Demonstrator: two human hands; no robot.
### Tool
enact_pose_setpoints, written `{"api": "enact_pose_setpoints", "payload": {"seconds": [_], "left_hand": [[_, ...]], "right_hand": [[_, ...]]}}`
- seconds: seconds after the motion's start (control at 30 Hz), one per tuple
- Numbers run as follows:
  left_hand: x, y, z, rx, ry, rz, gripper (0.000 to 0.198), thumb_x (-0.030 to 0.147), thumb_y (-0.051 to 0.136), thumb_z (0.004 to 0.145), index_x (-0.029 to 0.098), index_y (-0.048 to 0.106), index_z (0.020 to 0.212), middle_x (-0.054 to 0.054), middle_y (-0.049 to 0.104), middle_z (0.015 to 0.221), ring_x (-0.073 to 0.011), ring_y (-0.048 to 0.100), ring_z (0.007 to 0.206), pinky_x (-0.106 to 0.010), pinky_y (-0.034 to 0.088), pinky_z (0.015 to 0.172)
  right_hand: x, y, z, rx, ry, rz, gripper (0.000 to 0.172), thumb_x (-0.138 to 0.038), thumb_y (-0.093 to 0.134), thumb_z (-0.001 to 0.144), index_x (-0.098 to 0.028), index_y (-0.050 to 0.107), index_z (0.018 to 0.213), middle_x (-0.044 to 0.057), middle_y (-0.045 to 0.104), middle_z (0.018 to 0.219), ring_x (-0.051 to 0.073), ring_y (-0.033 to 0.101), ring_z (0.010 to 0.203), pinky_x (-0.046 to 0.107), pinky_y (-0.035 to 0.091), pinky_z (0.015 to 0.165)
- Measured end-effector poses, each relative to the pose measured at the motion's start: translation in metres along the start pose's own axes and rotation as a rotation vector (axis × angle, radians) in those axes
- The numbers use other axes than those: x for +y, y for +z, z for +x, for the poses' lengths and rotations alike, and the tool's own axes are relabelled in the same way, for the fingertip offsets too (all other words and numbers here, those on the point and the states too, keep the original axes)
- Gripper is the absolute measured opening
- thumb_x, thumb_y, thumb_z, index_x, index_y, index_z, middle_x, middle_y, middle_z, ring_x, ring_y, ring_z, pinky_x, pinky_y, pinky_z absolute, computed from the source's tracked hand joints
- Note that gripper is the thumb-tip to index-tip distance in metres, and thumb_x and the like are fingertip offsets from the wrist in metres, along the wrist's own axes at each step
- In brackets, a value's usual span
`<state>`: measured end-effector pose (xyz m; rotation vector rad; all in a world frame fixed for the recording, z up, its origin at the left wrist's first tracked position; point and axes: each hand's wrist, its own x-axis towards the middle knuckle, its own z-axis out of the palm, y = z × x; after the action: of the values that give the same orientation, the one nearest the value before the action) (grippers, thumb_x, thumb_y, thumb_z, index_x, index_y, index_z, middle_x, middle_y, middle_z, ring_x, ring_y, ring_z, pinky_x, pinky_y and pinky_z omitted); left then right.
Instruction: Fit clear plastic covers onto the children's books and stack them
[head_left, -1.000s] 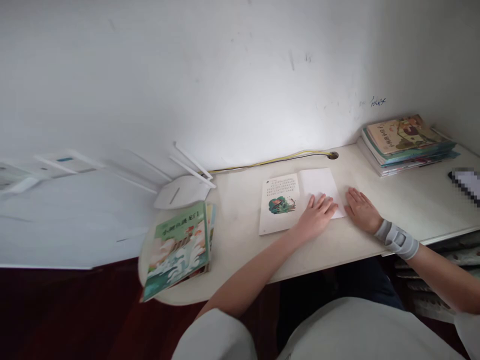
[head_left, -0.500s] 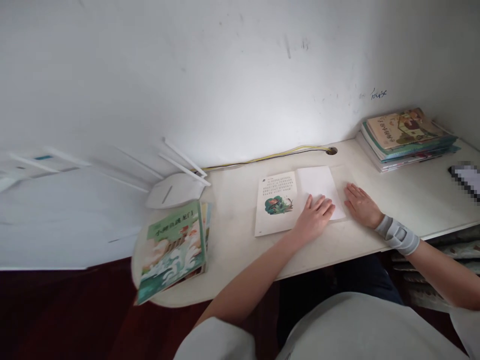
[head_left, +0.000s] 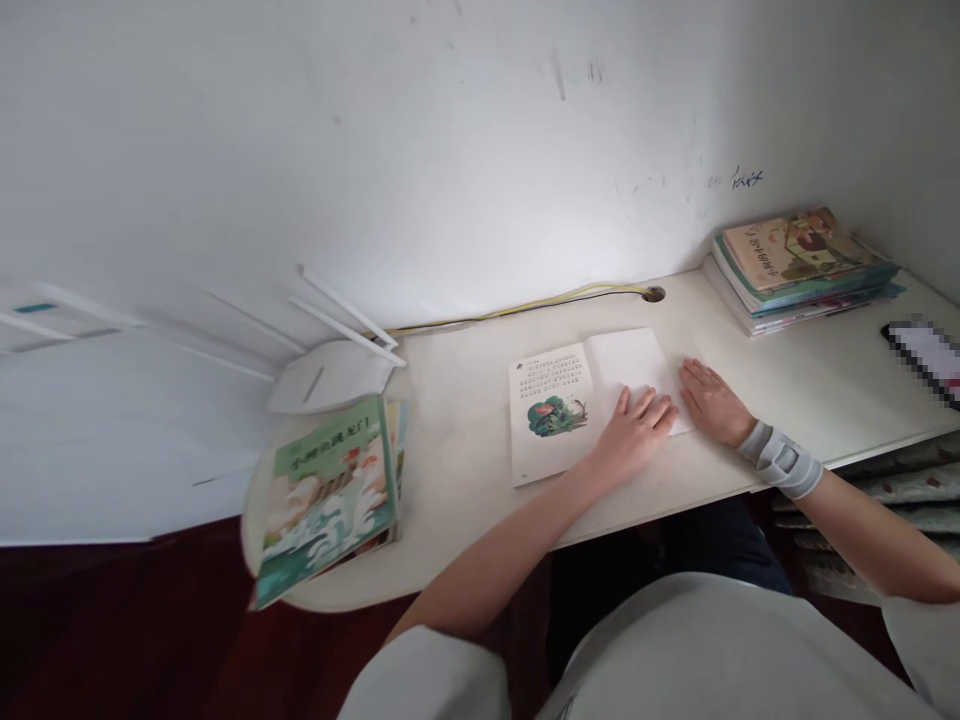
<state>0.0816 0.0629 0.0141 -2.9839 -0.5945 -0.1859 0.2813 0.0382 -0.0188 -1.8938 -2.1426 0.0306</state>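
An open booklet (head_left: 559, 400) lies on the white desk (head_left: 465, 430), its left page showing text and a green picture, its right page blank. My left hand (head_left: 634, 432) rests flat on the right page, fingers stretched out. Just to the right, my right hand (head_left: 709, 400) lies flat on the desk beside the booklet's edge, fingers extended. A grey brace (head_left: 780, 460) wraps my right wrist. Neither hand holds anything.
A stack of picture books with a green cover (head_left: 330, 495) sits at the desk's left end. A white router (head_left: 330, 370) with antennas stands behind it. More books (head_left: 799, 265) are piled at the back right. A phone (head_left: 926, 355) lies far right. A yellow cable (head_left: 525, 305) runs along the wall.
The view has drifted slightly, so everything sits a little lower and further left. Both hands stay flat in the same places on the booklet and desk.
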Motion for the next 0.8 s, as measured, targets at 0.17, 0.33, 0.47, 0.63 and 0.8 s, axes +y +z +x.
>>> {"api": "enact_pose_setpoints", "payload": {"seconds": [0.17, 0.33, 0.47, 0.63, 0.8], "left_hand": [[0.004, 0.002, -0.004, 0.006, 0.016, -0.030, 0.039, 0.012, 0.035, 0.092, 0.018, 0.049, 0.128, -0.012, 0.049, 0.137, -0.0288, 0.036, 0.133, -0.058, 0.029, 0.105], [0.006, 0.006, -0.006, 0.019, 0.032, -0.029, 0.039, 0.013, 0.037, 0.092, 0.017, 0.048, 0.129, -0.013, 0.049, 0.137, -0.0290, 0.034, 0.134, -0.058, 0.029, 0.105], [0.000, 0.007, -0.003, 0.050, 0.082, -0.041, 0.038, 0.015, 0.033, 0.094, 0.015, 0.049, 0.128, -0.012, 0.048, 0.138, -0.0280, 0.034, 0.134, -0.054, 0.030, 0.106], [-0.008, 0.012, 0.001, 0.055, 0.135, -0.031, 0.037, 0.015, 0.033, 0.094, 0.014, 0.049, 0.128, -0.011, 0.050, 0.137, -0.0276, 0.036, 0.133, -0.053, 0.028, 0.108], [-0.005, 0.011, 0.005, 0.060, 0.140, -0.034, 0.037, 0.012, 0.034, 0.093, 0.012, 0.049, 0.127, -0.013, 0.052, 0.133, -0.0260, 0.038, 0.132, -0.051, 0.026, 0.110]], "right_hand": [[-0.006, -0.005, -0.001, -0.040, 0.030, -0.031, 0.050, -0.027, 0.026, 0.094, 0.000, 0.045, 0.132, 0.021, 0.040, 0.143, 0.026, 0.032, 0.135, 0.041, 0.029, 0.110], [-0.007, -0.006, -0.001, -0.032, 0.027, -0.052, 0.050, -0.027, 0.027, 0.094, 0.000, 0.044, 0.132, 0.021, 0.041, 0.142, 0.027, 0.033, 0.135, 0.042, 0.029, 0.110], [-0.004, -0.002, -0.002, 0.029, -0.017, -0.028, 0.050, -0.029, 0.026, 0.094, -0.003, 0.047, 0.130, 0.021, 0.044, 0.140, 0.028, 0.037, 0.132, 0.045, 0.033, 0.107], [-0.002, -0.001, -0.003, 0.018, -0.025, 0.007, 0.049, -0.029, 0.027, 0.094, -0.004, 0.048, 0.130, 0.021, 0.043, 0.140, 0.028, 0.037, 0.133, 0.045, 0.032, 0.107], [-0.001, -0.004, -0.002, 0.020, -0.028, 0.083, 0.051, -0.029, 0.024, 0.094, -0.002, 0.048, 0.130, 0.022, 0.044, 0.139, 0.029, 0.036, 0.133, 0.046, 0.032, 0.107]]}}
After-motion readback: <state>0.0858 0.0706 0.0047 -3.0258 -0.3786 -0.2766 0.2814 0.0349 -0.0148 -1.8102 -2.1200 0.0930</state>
